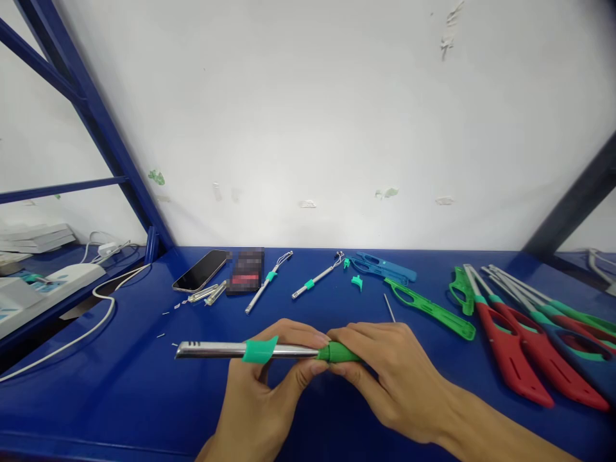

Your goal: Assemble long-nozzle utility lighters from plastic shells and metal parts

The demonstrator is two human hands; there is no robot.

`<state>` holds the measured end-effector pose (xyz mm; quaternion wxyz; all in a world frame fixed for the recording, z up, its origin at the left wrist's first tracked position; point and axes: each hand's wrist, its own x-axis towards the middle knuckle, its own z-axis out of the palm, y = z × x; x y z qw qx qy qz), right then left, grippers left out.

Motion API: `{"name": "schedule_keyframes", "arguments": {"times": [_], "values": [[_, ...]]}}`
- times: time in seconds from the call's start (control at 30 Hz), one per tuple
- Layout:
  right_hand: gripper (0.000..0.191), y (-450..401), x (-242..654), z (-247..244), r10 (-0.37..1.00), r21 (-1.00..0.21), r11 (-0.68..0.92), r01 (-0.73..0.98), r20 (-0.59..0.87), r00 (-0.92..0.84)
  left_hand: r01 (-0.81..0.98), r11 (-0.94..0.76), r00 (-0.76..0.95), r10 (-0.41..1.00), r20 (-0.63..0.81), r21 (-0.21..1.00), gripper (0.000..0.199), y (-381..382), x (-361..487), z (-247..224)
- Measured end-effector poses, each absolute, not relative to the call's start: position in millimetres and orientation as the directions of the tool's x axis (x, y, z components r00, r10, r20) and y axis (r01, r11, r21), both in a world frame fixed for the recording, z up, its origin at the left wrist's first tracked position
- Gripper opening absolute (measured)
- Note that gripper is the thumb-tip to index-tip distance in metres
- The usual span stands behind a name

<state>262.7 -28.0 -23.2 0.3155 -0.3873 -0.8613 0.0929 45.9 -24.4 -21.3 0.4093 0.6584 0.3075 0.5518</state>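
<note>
**Both hands close on the joint of a silvery tube and a green plastic piece**

A long, slotted silvery metal tube (212, 350) lies nearly level in the air above the front of the blue tabletop (144, 404), its free end pointing left. A teal plastic collar (260, 350) sits around it, and its inner end meets a bright green plastic piece (339, 352). The left hand (262, 398) is nearly closed, thumb below and fingers above, pinching the tube just beside the joint. The right hand (399, 378) is curled, its thumb and fingers closed on the green piece.

The work in hand appears to be handling where the two parts meet; any move there calls for a firm pinch on each side and the tube kept in line.

Beyond the hands lie a thin metal rod (389, 308), a green plastic shell with a loop (433, 311), blue plastic shells (385, 266) and two slim metal tubes with teal collars and wires (262, 292). To the right rest red-handled long-nosed tools (514, 359); to the left, a dark-screened phone (202, 269).

The black rectangular item with a red band (245, 273) is pixelated; no brand or label can be read.
</note>
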Motion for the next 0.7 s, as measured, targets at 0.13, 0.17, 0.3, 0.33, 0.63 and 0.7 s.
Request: {"name": "schedule_keyframes", "arguments": {"times": [0.13,0.17,0.3,0.33,0.63,0.7], "values": [[0.028,-28,263,-25,0.729,-0.408,0.68,0.61,0.465,-0.502,-0.045,-0.445,0.21,0.871,0.444,0.894,0.006,-25,47,-21],[0.028,-28,263,-25,0.73,-0.409,0.679,0.61,0.464,-0.502,-0.052,-0.425,0.212,0.88,0.426,0.904,0.005,-25,47,-20],[0.03,-28,263,-23,0.747,-0.44,0.66,0.609,0.47,-0.47,-0.134,-0.268,0.265,0.918,0.295,0.954,0.025,-18,44,-16],[0.03,-28,264,-22,0.753,-0.449,0.652,0.61,0.473,-0.457,-0.178,-0.226,0.275,0.923,0.269,0.958,0.039,-17,42,-15],[0.031,-25,267,-17,0.774,-0.452,0.622,0.639,0.48,-0.414,-0.308,-0.37,-0.008,0.922,0.386,0.877,0.024,-9,26,-10],[0.031,-25,266,-18,0.772,-0.451,0.624,0.639,0.483,-0.414,-0.272,-0.35,-0.011,0.933,0.361,0.896,0.021,-9,26,-12]]}}
